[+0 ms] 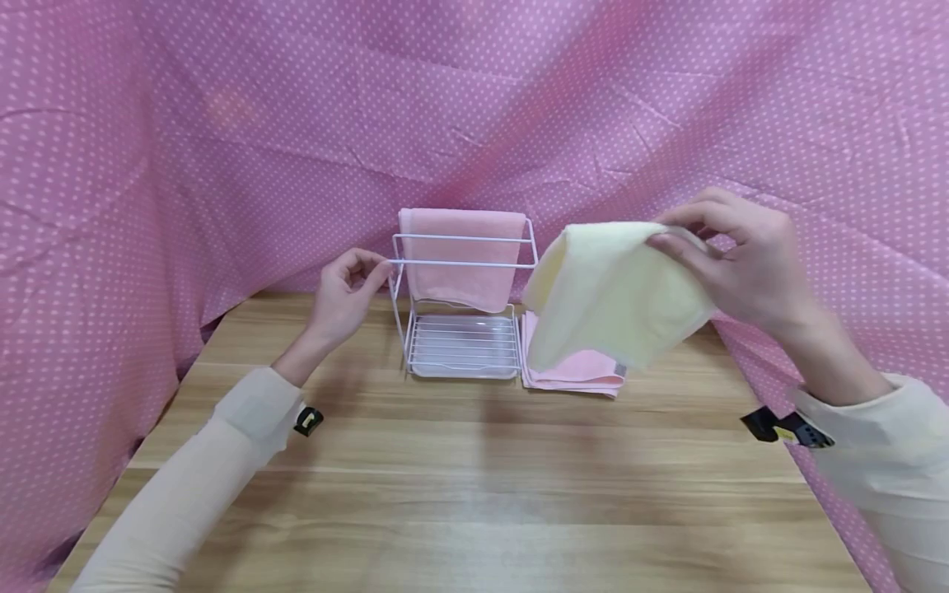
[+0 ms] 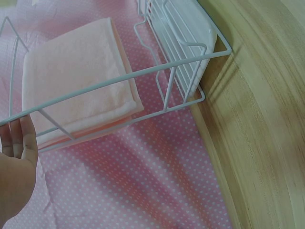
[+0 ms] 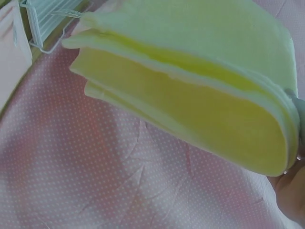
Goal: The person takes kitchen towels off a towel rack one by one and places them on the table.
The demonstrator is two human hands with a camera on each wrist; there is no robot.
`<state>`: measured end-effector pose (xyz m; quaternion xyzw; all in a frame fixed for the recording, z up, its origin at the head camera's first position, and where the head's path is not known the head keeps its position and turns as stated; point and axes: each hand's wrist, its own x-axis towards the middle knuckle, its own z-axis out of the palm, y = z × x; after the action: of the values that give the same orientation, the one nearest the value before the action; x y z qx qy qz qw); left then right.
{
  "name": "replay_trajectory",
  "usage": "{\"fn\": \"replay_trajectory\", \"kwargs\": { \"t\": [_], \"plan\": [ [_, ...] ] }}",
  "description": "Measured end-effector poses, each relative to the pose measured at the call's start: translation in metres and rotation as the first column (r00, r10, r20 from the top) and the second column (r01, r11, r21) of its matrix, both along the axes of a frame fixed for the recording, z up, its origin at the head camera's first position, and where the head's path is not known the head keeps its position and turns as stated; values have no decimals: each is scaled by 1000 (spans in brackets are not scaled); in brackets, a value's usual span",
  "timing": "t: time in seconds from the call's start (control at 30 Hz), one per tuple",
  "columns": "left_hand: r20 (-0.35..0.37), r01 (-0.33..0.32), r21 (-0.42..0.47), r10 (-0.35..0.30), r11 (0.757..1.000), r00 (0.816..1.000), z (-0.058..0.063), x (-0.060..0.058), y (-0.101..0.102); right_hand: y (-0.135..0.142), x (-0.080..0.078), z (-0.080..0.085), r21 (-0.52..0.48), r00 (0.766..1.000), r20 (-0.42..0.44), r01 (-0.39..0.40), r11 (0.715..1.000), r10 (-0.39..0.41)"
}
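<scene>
My right hand (image 1: 756,255) pinches a folded pale yellow towel (image 1: 619,288) by its upper right corner, and the towel hangs in the air right of the rack. In the right wrist view the folded layers of the towel (image 3: 190,95) show edge-on. My left hand (image 1: 347,292) pinches the upper left front corner of a white wire rack (image 1: 463,264); in the left wrist view its fingers (image 2: 28,138) curl at the wire. A folded pink towel (image 1: 467,255) hangs over the rack's rear bar.
Under the wire shelf, the rack's base holds a white tray (image 1: 463,372). Another folded pink towel (image 1: 574,380) lies on the wooden table (image 1: 474,494) right of the rack, partly hidden by the yellow one. Pink dotted cloth (image 1: 356,107) hangs behind and at both sides.
</scene>
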<state>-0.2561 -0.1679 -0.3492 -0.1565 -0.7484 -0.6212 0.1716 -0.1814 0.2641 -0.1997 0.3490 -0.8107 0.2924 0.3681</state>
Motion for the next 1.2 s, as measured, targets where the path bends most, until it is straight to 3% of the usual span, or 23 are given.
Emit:
{"fn": "replay_trajectory", "kwargs": {
  "t": [0.23, 0.63, 1.0, 1.2],
  "plan": [
    [-2, 11, 26, -10, 1000, 1000, 2, 1, 1, -10, 8, -19, 95, 998, 50, -35, 995, 31],
    [-3, 10, 28, -10, 1000, 1000, 2, 2, 1, -35, 11, -69, 114, 982, 76, -182, 977, 174],
    [-19, 16, 21, -16, 1000, 1000, 1, 1, 1, -62, 19, -115, 95, 945, 203, -279, 956, 255],
    [-18, 15, 42, -14, 999, 1000, 1, 1, 2, -81, 31, -132, 76, 904, 270, -364, 928, 333]
  ]
}}
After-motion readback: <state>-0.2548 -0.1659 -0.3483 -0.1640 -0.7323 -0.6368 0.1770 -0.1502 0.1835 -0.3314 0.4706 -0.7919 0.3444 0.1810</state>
